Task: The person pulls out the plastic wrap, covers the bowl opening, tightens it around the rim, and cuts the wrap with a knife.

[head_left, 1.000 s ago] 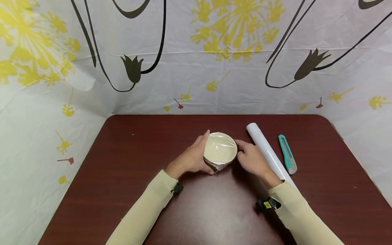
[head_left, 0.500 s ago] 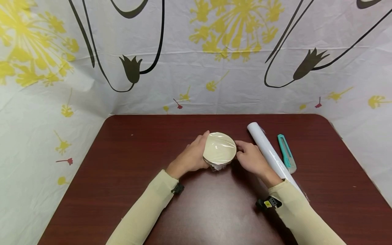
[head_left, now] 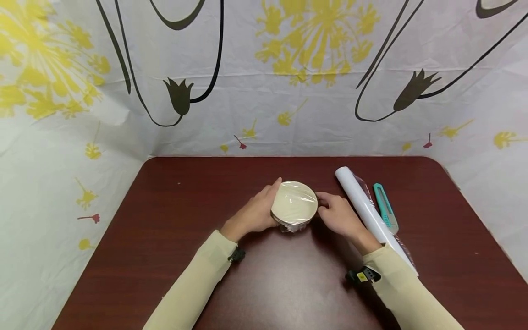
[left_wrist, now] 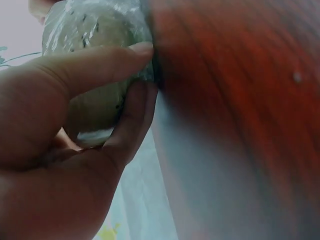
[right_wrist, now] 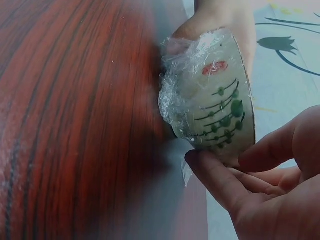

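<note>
A pale bowl (head_left: pixel 294 202) with clear plastic wrap stretched over its top sits between my hands in the head view. Green plant drawings and a red mark show on its side in the right wrist view, where crumpled plastic wrap (right_wrist: pixel 175 90) gathers toward the base. My left hand (head_left: pixel 259 210) grips the bowl's left side, thumb and fingers curled round the wall. On the opposite side, my right hand (head_left: pixel 339 215) holds the bowl's edge, the thumb at the rim and the fingers lower on the wall.
A white roll of plastic wrap (head_left: pixel 367 208) lies slantwise beside my right hand, a loose strip of film along its right side. Past it is a teal utility knife (head_left: pixel 385 206). The dark red-brown table (head_left: pixel 198 192) ends at a patterned cloth (head_left: pixel 239 82).
The roll has shifted a little to the right, and loose film now shows along its right side. The bowl has tilted slightly, with both hands still on it.
</note>
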`<state>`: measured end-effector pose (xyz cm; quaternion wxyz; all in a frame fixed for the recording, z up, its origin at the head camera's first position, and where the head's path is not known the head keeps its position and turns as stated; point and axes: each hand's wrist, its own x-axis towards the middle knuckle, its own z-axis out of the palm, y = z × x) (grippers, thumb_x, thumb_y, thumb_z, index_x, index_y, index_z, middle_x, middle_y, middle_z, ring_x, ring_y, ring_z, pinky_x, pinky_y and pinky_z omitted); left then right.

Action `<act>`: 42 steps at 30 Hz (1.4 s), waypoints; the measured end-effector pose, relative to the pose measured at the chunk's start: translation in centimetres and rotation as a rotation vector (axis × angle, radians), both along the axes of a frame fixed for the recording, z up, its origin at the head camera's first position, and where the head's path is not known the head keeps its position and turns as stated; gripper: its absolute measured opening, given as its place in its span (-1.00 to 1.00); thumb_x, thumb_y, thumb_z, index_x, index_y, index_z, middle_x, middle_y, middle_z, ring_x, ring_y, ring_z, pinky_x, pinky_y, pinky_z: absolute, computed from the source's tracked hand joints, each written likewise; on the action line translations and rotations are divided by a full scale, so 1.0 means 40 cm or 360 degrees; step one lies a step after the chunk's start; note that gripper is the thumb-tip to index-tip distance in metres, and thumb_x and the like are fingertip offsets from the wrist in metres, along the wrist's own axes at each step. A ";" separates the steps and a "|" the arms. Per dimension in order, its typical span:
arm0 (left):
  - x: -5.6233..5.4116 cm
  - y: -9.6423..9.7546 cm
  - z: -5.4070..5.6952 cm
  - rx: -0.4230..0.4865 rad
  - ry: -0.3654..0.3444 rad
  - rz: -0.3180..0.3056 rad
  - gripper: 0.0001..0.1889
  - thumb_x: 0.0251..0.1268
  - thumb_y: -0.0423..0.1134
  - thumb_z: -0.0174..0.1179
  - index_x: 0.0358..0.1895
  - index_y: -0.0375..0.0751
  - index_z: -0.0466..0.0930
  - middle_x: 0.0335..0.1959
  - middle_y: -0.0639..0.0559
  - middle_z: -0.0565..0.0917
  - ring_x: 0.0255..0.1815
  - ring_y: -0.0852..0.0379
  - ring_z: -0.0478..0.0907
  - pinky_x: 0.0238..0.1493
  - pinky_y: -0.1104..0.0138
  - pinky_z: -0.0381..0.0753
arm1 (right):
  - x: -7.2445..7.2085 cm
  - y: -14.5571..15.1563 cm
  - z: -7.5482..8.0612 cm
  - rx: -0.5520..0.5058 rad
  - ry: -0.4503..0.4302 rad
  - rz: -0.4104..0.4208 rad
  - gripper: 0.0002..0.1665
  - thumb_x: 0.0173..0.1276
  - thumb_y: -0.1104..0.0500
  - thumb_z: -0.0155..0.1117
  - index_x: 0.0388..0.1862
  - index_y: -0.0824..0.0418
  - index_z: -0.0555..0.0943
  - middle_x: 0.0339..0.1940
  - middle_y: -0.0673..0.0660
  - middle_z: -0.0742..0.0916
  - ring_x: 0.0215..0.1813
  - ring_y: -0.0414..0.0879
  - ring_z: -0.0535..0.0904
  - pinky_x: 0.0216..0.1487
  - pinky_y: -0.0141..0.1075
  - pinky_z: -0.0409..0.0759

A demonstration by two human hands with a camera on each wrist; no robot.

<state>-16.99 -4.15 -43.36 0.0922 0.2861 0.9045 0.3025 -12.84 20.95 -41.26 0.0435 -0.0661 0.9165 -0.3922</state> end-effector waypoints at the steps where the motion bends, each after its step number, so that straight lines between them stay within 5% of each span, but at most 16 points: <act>1: 0.001 -0.002 0.002 0.0014 -0.0026 -0.0004 0.34 0.10 -0.44 0.68 0.81 -0.31 -0.16 0.61 -0.34 0.36 0.53 -0.28 0.46 0.48 -0.05 0.52 | 0.001 0.002 -0.001 -0.0005 -0.0002 0.0002 -0.37 0.44 0.41 0.05 0.48 0.48 0.57 0.13 0.35 0.83 0.04 0.08 0.70 0.05 -0.08 0.63; 4: 0.004 -0.011 0.012 0.0031 -0.0103 0.0015 0.38 0.10 -0.49 0.66 0.84 -0.21 -0.22 0.65 -0.33 0.30 0.56 -0.25 0.41 0.48 -0.02 0.51 | 0.002 0.012 -0.009 -0.0037 -0.0008 0.0004 -0.37 0.44 0.39 0.07 0.47 0.46 0.58 0.08 0.32 0.84 0.05 0.08 0.73 0.09 -0.04 0.65; 8: 0.009 -0.024 0.018 0.0049 -0.0158 0.0049 0.36 0.13 -0.48 0.62 0.84 -0.19 -0.25 0.59 -0.35 0.36 0.27 -0.18 0.59 0.31 0.01 0.61 | -0.009 0.042 -0.047 -0.0068 0.0044 0.0017 -0.41 0.41 0.31 0.20 0.40 0.44 0.62 -0.04 0.25 0.86 -0.04 0.05 0.76 0.03 -0.06 0.67; 9: -0.004 -0.029 -0.010 0.0061 -0.0138 0.0044 0.36 0.15 -0.44 0.63 0.84 -0.19 -0.26 0.59 -0.35 0.36 0.23 -0.15 0.60 0.30 0.04 0.61 | -0.012 0.050 -0.057 -0.0071 0.0054 0.0026 -0.43 0.39 0.30 0.24 0.36 0.45 0.63 -0.10 0.23 0.85 -0.10 0.05 0.77 -0.02 -0.07 0.69; 12: -0.009 -0.032 -0.035 0.0084 -0.0147 0.0082 0.33 0.11 -0.41 0.62 0.82 -0.28 -0.21 0.56 -0.38 0.41 0.20 -0.16 0.62 0.34 0.02 0.59 | -0.031 0.081 -0.114 -0.0025 0.0107 0.0082 -0.53 0.32 0.25 0.35 0.19 0.41 0.65 -0.27 0.12 0.80 -0.28 -0.03 0.71 -0.20 -0.18 0.63; 17: -0.014 -0.019 -0.064 -0.0022 -0.0202 0.0297 0.25 0.07 -0.24 0.69 0.77 -0.24 0.01 0.35 -0.39 0.64 0.28 -0.33 0.66 0.30 -0.16 0.63 | -0.040 0.083 -0.149 0.0228 0.0052 0.0164 -0.81 0.26 0.11 0.52 -0.22 0.12 0.70 -0.48 -0.07 0.73 -0.40 -0.10 0.61 -0.35 -0.22 0.53; 21: -0.040 -0.013 -0.129 -0.0093 -0.0194 0.0365 0.29 -0.02 -0.09 0.75 0.75 -0.13 0.05 0.15 -0.36 0.75 0.12 -0.32 0.74 0.12 -0.15 0.71 | -0.044 0.075 -0.184 0.0323 0.0046 0.0202 -0.74 0.15 -0.05 0.68 -0.42 -0.05 0.71 -0.51 -0.13 0.72 -0.40 -0.13 0.60 -0.39 -0.23 0.51; 23: -0.044 -0.011 -0.139 -0.0077 -0.0207 0.0362 0.32 -0.05 -0.10 0.75 0.75 -0.14 0.03 0.16 -0.36 0.74 0.14 -0.28 0.74 0.16 -0.11 0.70 | -0.042 0.068 -0.184 0.0345 0.0049 0.0199 -0.72 0.12 -0.09 0.71 -0.48 -0.09 0.71 -0.52 -0.15 0.71 -0.40 -0.14 0.60 -0.38 -0.24 0.52; 26: -0.025 -0.009 -0.101 0.0022 -0.0244 0.0343 0.33 -0.06 -0.15 0.75 0.75 -0.25 0.02 0.20 -0.39 0.72 0.19 -0.25 0.71 0.22 -0.08 0.67 | -0.039 0.058 -0.182 0.0352 0.0040 0.0177 -0.68 0.08 -0.15 0.73 -0.53 -0.13 0.70 -0.55 -0.18 0.69 -0.41 -0.17 0.58 -0.39 -0.25 0.51; 31: 0.028 -0.003 -0.001 0.0234 -0.0442 0.0341 0.31 -0.08 -0.32 0.73 0.74 -0.37 0.02 0.29 -0.41 0.67 0.05 -0.16 0.70 0.21 -0.02 0.65 | 0.000 0.015 -0.102 0.0321 -0.0088 0.0113 -0.52 -0.02 -0.23 0.80 -0.52 0.00 0.68 -0.55 -0.07 0.69 -0.41 -0.09 0.57 -0.40 -0.16 0.54; 35: 0.038 -0.004 0.011 0.0333 -0.0564 0.0351 0.30 -0.10 -0.36 0.73 0.74 -0.35 0.04 0.32 -0.36 0.65 0.07 -0.11 0.67 0.25 0.03 0.62 | 0.021 -0.018 -0.052 0.0392 -0.0195 0.0061 -0.33 -0.08 -0.33 0.83 -0.35 0.15 0.74 -0.44 0.04 0.75 -0.32 0.00 0.62 -0.29 -0.04 0.62; 42: 0.033 -0.012 0.000 0.0593 -0.0753 0.0273 0.28 -0.09 -0.38 0.74 0.71 -0.38 0.06 0.49 -0.33 0.52 0.44 -0.17 0.50 0.57 -0.05 0.34 | 0.024 -0.026 -0.050 0.0449 -0.0240 0.0071 -0.04 -0.08 -0.46 0.77 -0.01 0.28 0.77 -0.22 0.18 0.83 -0.18 0.08 0.73 -0.18 0.07 0.70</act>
